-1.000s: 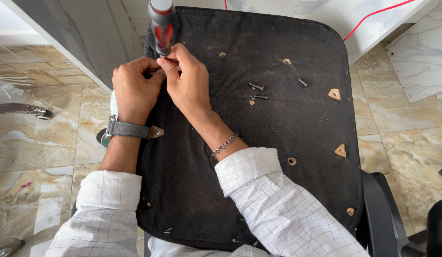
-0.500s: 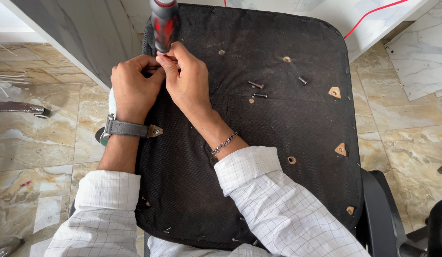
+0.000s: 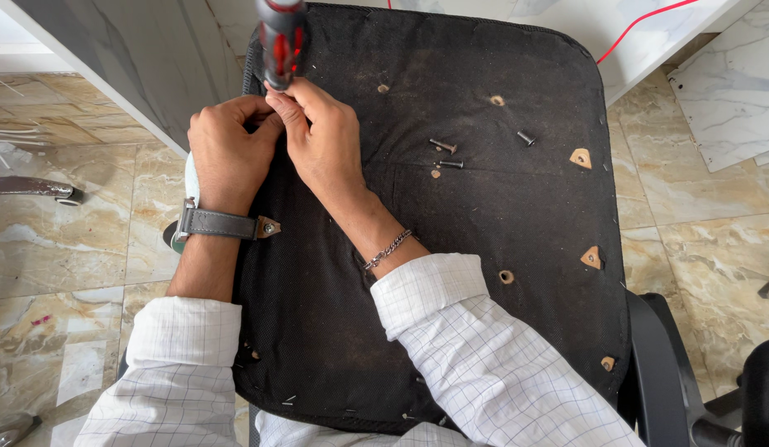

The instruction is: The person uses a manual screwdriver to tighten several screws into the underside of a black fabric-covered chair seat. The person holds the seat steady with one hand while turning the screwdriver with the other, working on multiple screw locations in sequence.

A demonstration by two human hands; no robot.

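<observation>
A: Nearest us, two checked white sleeves, and the upturned black seat base [image 3: 451, 273] of an office chair fills the middle.

B: On the wrists?

A: A grey watch strap on the left, a chain bracelet on the right. Further up, the left hand [image 3: 227, 153] is curled closed, knuckles toward us; what it pinches is hidden behind its own fingers, so I cannot tell. The right hand [image 3: 322, 136] touches it at 3 o'clock, fingertips pressed together at the foot of the red-and-black screwdriver [image 3: 281, 37].

B: Where's that tool against the grip?

A: At 12 o'clock from both hands, its handle rising toward the camera at the seat's far-left corner; the tip is hidden by the fingers.

B: Anything loose?

A: Three dark bolts [image 3: 442, 147] lie on the fabric at 3 o'clock from the right hand, well apart. Beyond, a red cable [image 3: 641, 29] crosses a white surface.
</observation>
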